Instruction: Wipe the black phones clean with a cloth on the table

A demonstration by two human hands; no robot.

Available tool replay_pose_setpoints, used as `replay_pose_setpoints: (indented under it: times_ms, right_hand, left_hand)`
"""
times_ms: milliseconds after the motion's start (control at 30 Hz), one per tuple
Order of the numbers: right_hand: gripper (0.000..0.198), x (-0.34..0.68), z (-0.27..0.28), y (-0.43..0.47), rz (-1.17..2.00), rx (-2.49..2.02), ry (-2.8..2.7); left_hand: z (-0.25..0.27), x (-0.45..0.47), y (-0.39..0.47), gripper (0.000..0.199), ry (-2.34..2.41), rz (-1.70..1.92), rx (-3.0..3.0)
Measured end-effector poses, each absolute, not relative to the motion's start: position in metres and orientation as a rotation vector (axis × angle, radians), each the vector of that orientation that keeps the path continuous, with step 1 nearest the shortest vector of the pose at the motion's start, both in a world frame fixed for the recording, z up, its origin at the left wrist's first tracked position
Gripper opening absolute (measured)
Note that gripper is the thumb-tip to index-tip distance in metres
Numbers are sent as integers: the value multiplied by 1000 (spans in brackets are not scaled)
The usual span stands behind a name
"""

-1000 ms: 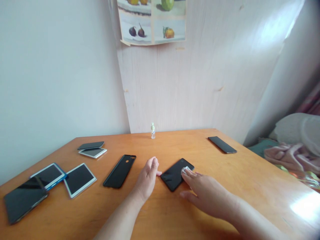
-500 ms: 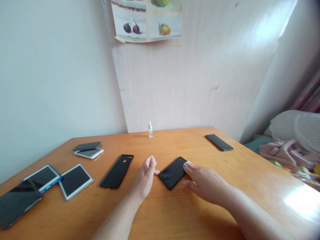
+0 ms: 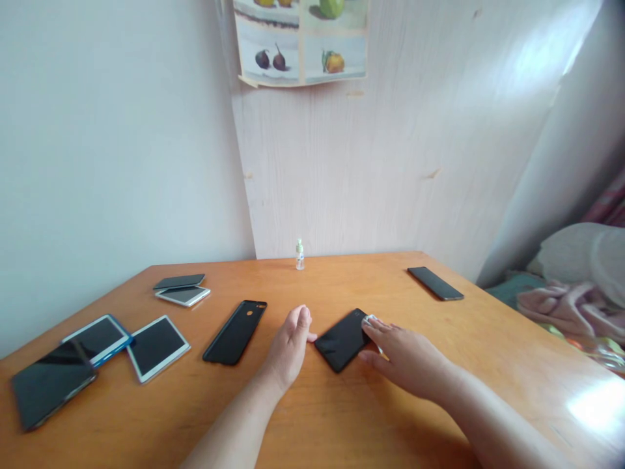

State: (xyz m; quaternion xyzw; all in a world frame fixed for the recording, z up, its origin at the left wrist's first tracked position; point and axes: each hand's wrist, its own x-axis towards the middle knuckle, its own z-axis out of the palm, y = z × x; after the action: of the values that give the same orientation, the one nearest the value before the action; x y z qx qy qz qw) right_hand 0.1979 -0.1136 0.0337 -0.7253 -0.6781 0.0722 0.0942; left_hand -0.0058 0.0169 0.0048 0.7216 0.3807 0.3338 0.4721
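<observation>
A black smartphone (image 3: 342, 342) lies slantwise on the wooden table between my hands. My right hand (image 3: 398, 352) presses a folded white tissue (image 3: 372, 320) against the phone's right edge, fingers flat over it; part of the tissue is hidden beneath them. On the phone's other side, my left hand (image 3: 291, 342) rests on its edge with the fingers loosely bent and nothing seen in them. One of its fingertips is at the phone's left corner. Left of that hand lies a black phone case (image 3: 235, 333) with a round cutout.
Two white-framed devices (image 3: 159, 348) (image 3: 100, 339), one blue-edged, and a dark tablet (image 3: 53, 384) lie at left. Behind them rest a dark phone (image 3: 180, 281) and a white phone (image 3: 183, 296). A small pump bottle (image 3: 299, 255) stands at the back; another black phone (image 3: 434, 283) lies far right.
The whole view has shifted slightly, so things appear a little further right. The right hand and tissue have moved slightly along the phone's right edge; more white shows below the fingers.
</observation>
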Motion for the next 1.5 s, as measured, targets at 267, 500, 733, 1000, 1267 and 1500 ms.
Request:
replay_pose_setpoints:
  times_ms: [267, 500, 733, 1000, 1267, 1500]
  right_hand:
    - [65, 154, 52, -124, 483, -1669, -2337]
    - [65, 203, 18, -94, 261, -2121, -2020]
    - [64, 172, 26, -101, 352, -1847, -2227]
    - [61, 185, 16, -88, 308, -1990, -2091]
    - [65, 164, 25, -96, 424, -1732, -2292]
    - [64, 198, 5, -75, 236, -2159, -1977]
  left_hand:
    - [5, -5, 17, 62, 919, 832, 1752]
    - [5, -5, 17, 62, 928, 838, 1772]
    - [5, -3, 14, 62, 912, 877, 1726]
    - [3, -2, 15, 63, 909, 873, 1691]
    - [7, -2, 12, 61, 897, 914, 1672]
    - [8, -3, 12, 63, 906, 892, 1702]
